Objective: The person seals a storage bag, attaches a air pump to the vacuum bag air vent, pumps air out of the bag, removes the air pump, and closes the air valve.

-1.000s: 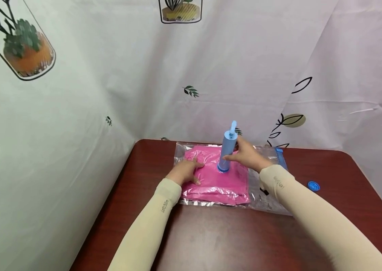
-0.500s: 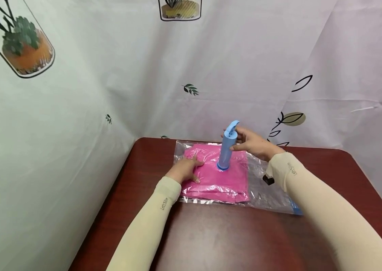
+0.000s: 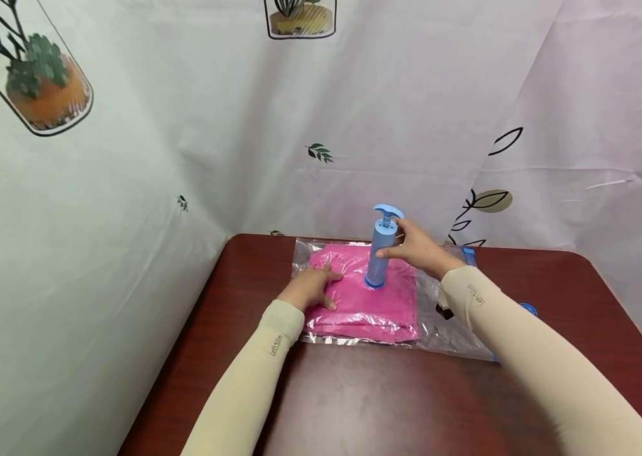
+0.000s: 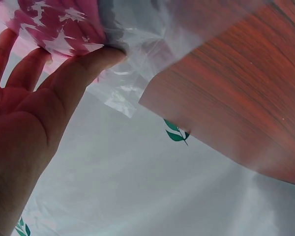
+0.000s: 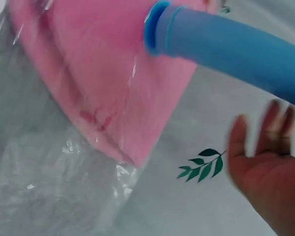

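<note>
A blue hand pump (image 3: 379, 258) stands nearly upright on a clear plastic storage bag (image 3: 446, 329), its handle (image 3: 388, 210) on top. Inside the bag lies a folded pink cloth (image 3: 361, 310). My left hand (image 3: 311, 288) rests on the bag's left part with fingers spread; the left wrist view shows the thumb (image 4: 101, 61) against the plastic. My right hand (image 3: 418, 248) is beside the pump's barrel, thumb in front and fingers partly hidden behind. In the right wrist view its fingers look loosely bent and blurred, close to the barrel (image 5: 236, 46) without wrapping it.
A blue round cap (image 3: 528, 309) lies on the brown table (image 3: 355, 399), partly behind my right sleeve. The bag's blue zip slider (image 3: 468, 255) shows at its far right corner. A patterned white curtain (image 3: 241, 126) hangs behind and to the left of the table.
The pump's handle has turned about its upright axis and now shows broadside. My right hand drew back rightward, then returned to the barrel. The left hand has stayed in place.
</note>
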Demonstrator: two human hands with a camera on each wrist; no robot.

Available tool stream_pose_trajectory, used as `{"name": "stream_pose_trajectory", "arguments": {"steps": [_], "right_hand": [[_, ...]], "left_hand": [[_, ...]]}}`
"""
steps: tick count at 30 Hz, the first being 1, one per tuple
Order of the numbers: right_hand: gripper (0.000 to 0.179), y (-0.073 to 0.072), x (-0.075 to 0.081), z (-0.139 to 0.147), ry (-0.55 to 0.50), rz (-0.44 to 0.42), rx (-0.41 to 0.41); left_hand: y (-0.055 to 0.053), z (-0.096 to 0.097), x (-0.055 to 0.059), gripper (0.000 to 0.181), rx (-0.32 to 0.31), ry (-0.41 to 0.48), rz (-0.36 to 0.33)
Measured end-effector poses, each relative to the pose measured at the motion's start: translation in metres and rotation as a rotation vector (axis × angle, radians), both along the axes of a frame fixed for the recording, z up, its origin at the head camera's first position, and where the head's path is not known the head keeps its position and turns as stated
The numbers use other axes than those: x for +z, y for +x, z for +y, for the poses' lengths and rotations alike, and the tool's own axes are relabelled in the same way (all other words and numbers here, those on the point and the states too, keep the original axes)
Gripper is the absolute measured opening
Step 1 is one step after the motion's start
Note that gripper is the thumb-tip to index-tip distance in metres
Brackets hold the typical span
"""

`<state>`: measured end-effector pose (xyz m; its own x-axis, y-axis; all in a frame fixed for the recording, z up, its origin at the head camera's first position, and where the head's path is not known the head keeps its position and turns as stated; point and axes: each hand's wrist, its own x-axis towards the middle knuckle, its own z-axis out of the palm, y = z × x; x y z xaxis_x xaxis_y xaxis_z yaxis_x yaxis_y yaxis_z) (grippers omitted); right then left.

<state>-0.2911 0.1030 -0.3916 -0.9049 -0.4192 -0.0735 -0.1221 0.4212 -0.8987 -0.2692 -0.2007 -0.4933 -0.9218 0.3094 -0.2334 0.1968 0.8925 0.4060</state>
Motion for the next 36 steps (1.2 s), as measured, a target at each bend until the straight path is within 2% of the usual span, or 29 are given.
{"name": "stream_pose_trajectory", "arguments": {"steps": [2,4,6,9,11,15,18,22,25,30,33,36], "right_hand": [[0.101,-0.001,0.000,0.005,-0.073,-0.049,0.035],[0.105,-0.004,0.003,0.011,-0.142,-0.085,0.100],[0.103,-0.007,0.009,0.016,-0.186,-0.099,0.177],[0.095,-0.011,0.018,0.019,-0.200,-0.108,0.263],[0.090,-0.012,0.021,0.019,-0.185,-0.101,0.271],[0.074,-0.007,0.020,0.017,-0.108,-0.037,0.183],[0.065,-0.003,0.017,0.011,-0.024,0.039,0.080],[0.071,-0.002,0.015,0.005,0.045,0.082,-0.001],[0.085,-0.004,0.015,0.007,0.019,0.063,0.048],[0.101,-0.011,0.019,0.021,-0.166,-0.052,0.232],[0.093,-0.014,0.021,0.024,-0.231,-0.106,0.281],[0.076,-0.013,0.019,0.021,-0.179,-0.072,0.255]], "left_hand": [[0.002,0.001,-0.001,0.087,0.009,0.015,-0.009],[0.009,0.006,0.009,0.084,0.013,0.009,-0.027],[0.007,0.003,0.003,0.084,-0.006,0.003,-0.002],[0.004,0.002,0.002,0.086,-0.019,-0.017,0.008],[-0.005,-0.003,-0.012,0.088,-0.026,-0.020,0.026],[-0.007,-0.003,-0.013,0.090,-0.013,-0.021,0.009],[-0.003,0.000,-0.006,0.088,-0.012,-0.018,-0.010],[0.000,0.001,-0.004,0.087,-0.014,-0.014,-0.004],[-0.001,0.000,-0.007,0.087,-0.016,-0.010,0.011],[0.000,0.002,-0.002,0.086,-0.025,-0.028,0.011],[-0.004,-0.001,-0.006,0.087,-0.025,-0.032,0.020],[-0.008,-0.004,-0.010,0.090,-0.023,-0.024,0.007]]}}
